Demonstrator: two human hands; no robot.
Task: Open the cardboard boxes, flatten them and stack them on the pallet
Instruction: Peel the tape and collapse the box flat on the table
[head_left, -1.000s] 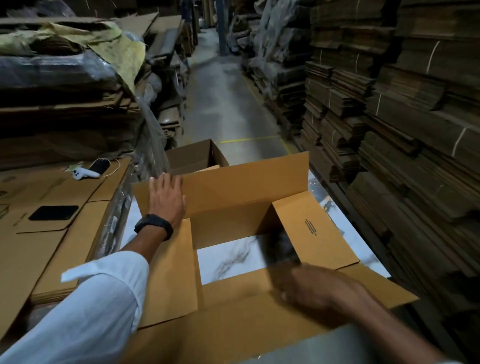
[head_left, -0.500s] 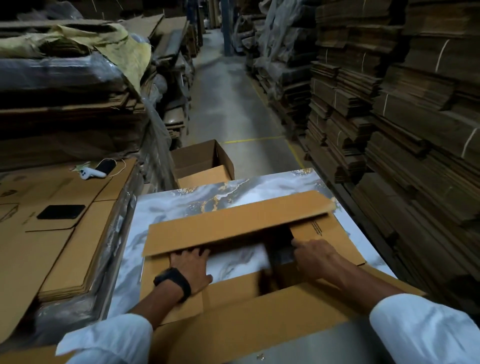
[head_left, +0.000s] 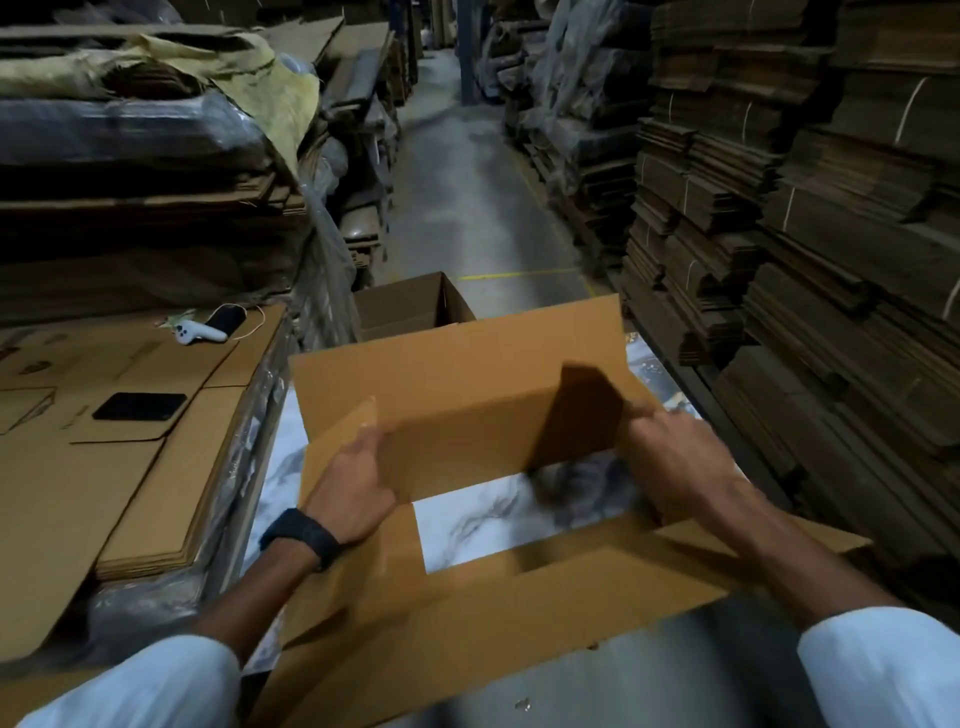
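A cardboard box (head_left: 467, 395) stands open on a white marbled tabletop (head_left: 467, 525), whose surface shows through the box's open bottom. The left hand (head_left: 353, 488) grips the box's left flap, fingers curled together around its edge; a dark wristband (head_left: 304, 538) sits on that wrist. The right hand (head_left: 670, 462) holds the right flap, thumb and fingers pinching the board, though motion blur hides the details. Just past the table's far edge stands another open brown box (head_left: 415, 306). Along the table's left edge lies a stack of flattened cartons (head_left: 104, 467), carrying a black phone (head_left: 140, 406) and a white controller (head_left: 195, 332). A grey concrete aisle (head_left: 467, 208) runs ahead between tall stacks of bundled cardboard (head_left: 805, 208).
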